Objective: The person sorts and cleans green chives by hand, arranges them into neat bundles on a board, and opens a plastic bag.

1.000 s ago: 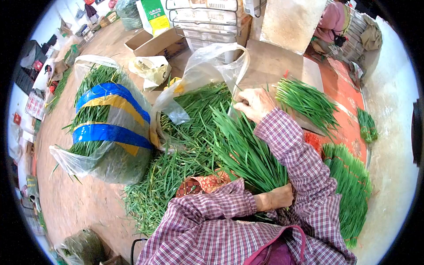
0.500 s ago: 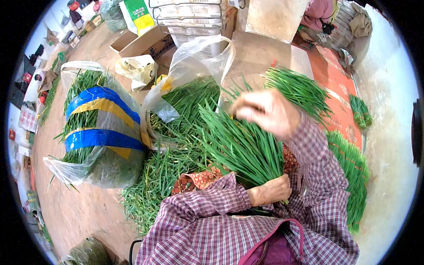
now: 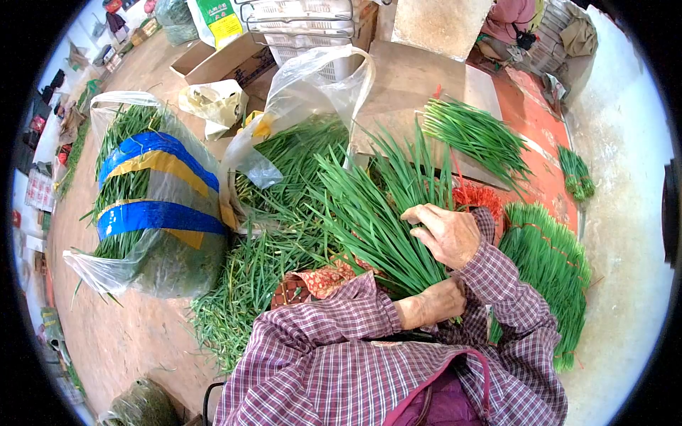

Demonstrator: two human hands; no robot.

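A bunch of long green leafy stalks fans up and left from my left hand, whose fingers are wrapped round its lower ends near my lap. My right hand is just above, with bent fingers against the right side of the bunch; what its fingertips pinch is too small to tell. Behind the bunch, an open clear plastic bag holds more loose leaves. Red ties lie right of the bunch. A tied bundle rests on a board beyond.
At left stands a stuffed bag with blue tape. Loose leaves cover the floor before me. Stacked bundles lie at right, a small bundle by the wall. White crates, a carton and another person are behind.
My right hand has come down from above the bunch to its lower right side. The upper right stalks now stand more upright and spread. My left hand keeps its hold.
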